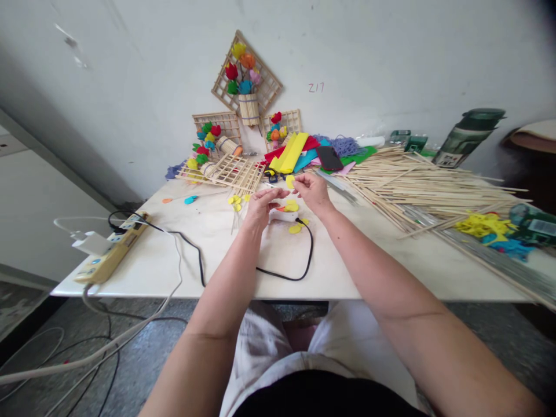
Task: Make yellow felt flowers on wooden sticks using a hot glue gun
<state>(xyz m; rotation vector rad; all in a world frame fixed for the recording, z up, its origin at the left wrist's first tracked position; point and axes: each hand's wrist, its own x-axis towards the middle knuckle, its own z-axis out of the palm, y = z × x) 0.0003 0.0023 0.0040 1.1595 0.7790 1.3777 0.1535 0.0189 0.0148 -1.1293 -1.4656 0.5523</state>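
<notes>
A power strip (110, 255) is lying at the far left edge of the white table (347, 272), with a white plug (89, 242) sitting in it and grey cords (130, 330) trailing down toward the floor. A black cable (195, 255) is running from the strip across the tabletop. Further back, stick grids (226, 169) with bright foam flowers (206, 142) are lying flat or leaning on the wall, and one diamond-shaped grid (264, 87) is hanging above them.

At centre, the person's left hand (259, 207) is hovering over a white glue gun (282, 216), fingers curled narrow; what, if anything, they are pinching cannot be told. Yellow cutouts (235, 200) are lying just beside that hand. The right hand (313, 191) is pinching a small yellow petal (289, 180) between thumb and fingertips, holding it above the table, just in front of the left hand. More yellow pieces (294, 228) are lying on the table beneath both hands, near the gun's black cord (304, 263).

Behind the hands, folded foam sheets (289, 153) in yellow, red, blue and green are stacking up beside a dark phone (329, 158). To the right, a broad heap of sticks (417, 185) is spreading across the table. A green bottle (469, 136) is standing near the wall. At the far right, yellow and blue scraps (490, 229) are lying near metal wires (486, 255).
</notes>
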